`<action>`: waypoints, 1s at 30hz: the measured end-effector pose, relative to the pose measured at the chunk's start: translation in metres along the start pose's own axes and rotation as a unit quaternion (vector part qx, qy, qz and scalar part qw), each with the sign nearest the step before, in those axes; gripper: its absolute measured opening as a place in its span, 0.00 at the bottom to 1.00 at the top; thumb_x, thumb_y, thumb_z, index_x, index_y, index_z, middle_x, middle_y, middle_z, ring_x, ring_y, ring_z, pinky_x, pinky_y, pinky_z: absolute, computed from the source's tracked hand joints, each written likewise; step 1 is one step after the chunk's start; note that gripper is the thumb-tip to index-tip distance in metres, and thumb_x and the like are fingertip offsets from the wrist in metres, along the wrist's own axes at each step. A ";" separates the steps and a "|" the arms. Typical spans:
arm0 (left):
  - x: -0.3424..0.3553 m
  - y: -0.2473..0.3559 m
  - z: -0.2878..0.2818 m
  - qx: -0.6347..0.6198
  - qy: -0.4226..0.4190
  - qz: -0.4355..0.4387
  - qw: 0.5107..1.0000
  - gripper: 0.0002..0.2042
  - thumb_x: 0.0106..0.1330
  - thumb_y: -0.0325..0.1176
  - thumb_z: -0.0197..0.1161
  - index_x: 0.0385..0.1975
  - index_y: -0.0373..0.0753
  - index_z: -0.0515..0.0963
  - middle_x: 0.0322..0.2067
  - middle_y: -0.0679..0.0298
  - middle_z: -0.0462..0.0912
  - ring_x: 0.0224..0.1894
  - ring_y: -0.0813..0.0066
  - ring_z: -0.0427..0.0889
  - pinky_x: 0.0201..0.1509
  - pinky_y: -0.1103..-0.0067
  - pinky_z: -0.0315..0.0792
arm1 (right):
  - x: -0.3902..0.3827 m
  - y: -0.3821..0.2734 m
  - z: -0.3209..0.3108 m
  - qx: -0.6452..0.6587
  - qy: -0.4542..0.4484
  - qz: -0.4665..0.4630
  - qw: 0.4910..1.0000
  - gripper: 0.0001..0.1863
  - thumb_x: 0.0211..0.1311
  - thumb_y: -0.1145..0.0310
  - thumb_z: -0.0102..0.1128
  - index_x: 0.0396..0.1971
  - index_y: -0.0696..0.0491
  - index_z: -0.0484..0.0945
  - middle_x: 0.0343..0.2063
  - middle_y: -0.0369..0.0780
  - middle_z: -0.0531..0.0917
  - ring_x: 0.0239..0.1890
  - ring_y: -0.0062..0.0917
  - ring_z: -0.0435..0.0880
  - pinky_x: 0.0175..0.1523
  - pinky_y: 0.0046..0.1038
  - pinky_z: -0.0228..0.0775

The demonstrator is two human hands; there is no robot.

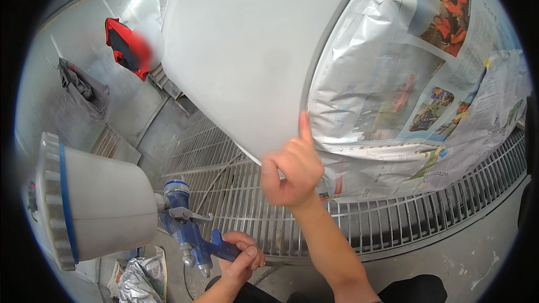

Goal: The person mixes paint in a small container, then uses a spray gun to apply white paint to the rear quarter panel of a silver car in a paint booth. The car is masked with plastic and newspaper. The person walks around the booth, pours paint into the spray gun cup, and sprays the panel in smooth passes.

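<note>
In my left hand point(241, 258) is the blue handle of a spray gun point(193, 235), with my fingers wrapped round it. The gun carries a large whitish paint cup point(109, 205) with a ribbed lid and a blue ring, lying sideways to the left. My right hand point(295, 171) is raised over the lower part of a smooth light-grey car body panel point(252, 50). Its index finger is stretched out at the panel's right edge, beside the masking newspaper point(387, 95); whether it touches is hard to tell. The other fingers are curled, with nothing visible in them.
Metal floor grating point(224, 202) runs below the panel. Crumpled foil and paper point(143, 278) lie at the lower left. Against the left wall hang a dark grey cloth point(84, 90) and a red and black garment point(126, 47). A hose point(188, 283) trails near the gun.
</note>
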State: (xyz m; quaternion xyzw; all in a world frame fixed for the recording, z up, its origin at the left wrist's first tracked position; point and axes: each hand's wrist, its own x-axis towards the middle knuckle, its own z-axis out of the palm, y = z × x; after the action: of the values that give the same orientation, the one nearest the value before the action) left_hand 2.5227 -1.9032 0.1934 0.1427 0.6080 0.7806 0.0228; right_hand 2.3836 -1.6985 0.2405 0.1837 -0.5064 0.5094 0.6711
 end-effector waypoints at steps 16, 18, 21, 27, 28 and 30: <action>0.004 0.000 0.007 0.038 0.010 0.010 0.999 0.11 0.68 0.28 0.65 0.46 0.38 0.71 0.15 0.68 0.61 0.13 0.74 0.65 0.22 0.70 0.72 | -0.018 -0.006 -0.020 -0.027 0.012 0.032 0.999 0.08 0.55 0.77 0.62 0.17 0.52 0.78 0.15 0.35 0.72 0.18 0.29 0.70 0.74 0.61 0.64; 0.005 -0.001 0.007 0.038 0.011 0.010 0.999 0.11 0.68 0.27 0.65 0.46 0.38 0.71 0.15 0.68 0.62 0.13 0.74 0.66 0.22 0.70 0.72 | -0.004 -0.001 -0.015 -0.019 -0.001 0.009 1.000 0.09 0.56 0.76 0.62 0.17 0.52 0.78 0.14 0.34 0.72 0.18 0.29 0.69 0.75 0.61 0.64; 0.004 -0.002 0.003 0.019 0.002 0.007 1.000 0.11 0.69 0.25 0.64 0.47 0.37 0.71 0.18 0.65 0.66 0.15 0.74 0.68 0.24 0.70 0.74 | 0.010 0.001 -0.006 0.000 -0.007 -0.015 1.000 0.09 0.56 0.75 0.62 0.17 0.52 0.78 0.14 0.34 0.72 0.18 0.28 0.69 0.75 0.62 0.63; 0.003 -0.003 -0.001 -0.001 -0.005 -0.006 1.000 0.11 0.70 0.23 0.63 0.48 0.37 0.72 0.22 0.63 0.71 0.16 0.74 0.70 0.26 0.69 0.75 | 0.009 0.007 0.002 -0.002 -0.002 -0.013 1.000 0.09 0.56 0.75 0.63 0.17 0.52 0.78 0.14 0.34 0.72 0.18 0.28 0.69 0.75 0.63 0.62; 0.003 -0.001 0.005 0.018 0.010 -0.008 1.000 0.11 0.68 0.25 0.64 0.47 0.37 0.72 0.19 0.66 0.67 0.15 0.74 0.68 0.24 0.69 0.74 | 0.004 0.008 0.002 -0.008 -0.005 -0.007 1.000 0.09 0.56 0.75 0.63 0.17 0.52 0.78 0.14 0.34 0.71 0.18 0.28 0.69 0.75 0.63 0.62; 0.003 0.000 0.008 0.038 0.023 -0.010 0.999 0.12 0.67 0.27 0.65 0.46 0.38 0.72 0.18 0.69 0.63 0.14 0.74 0.67 0.22 0.69 0.73 | -0.009 0.009 0.000 -0.014 -0.007 0.011 1.000 0.09 0.56 0.75 0.63 0.17 0.52 0.78 0.14 0.34 0.71 0.18 0.28 0.69 0.75 0.63 0.63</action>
State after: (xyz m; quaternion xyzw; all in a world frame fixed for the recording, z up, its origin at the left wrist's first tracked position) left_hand 2.5216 -1.8952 0.1960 0.1195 0.6393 0.7595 0.0110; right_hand 2.3763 -1.6992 0.2306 0.1728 -0.5201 0.5080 0.6645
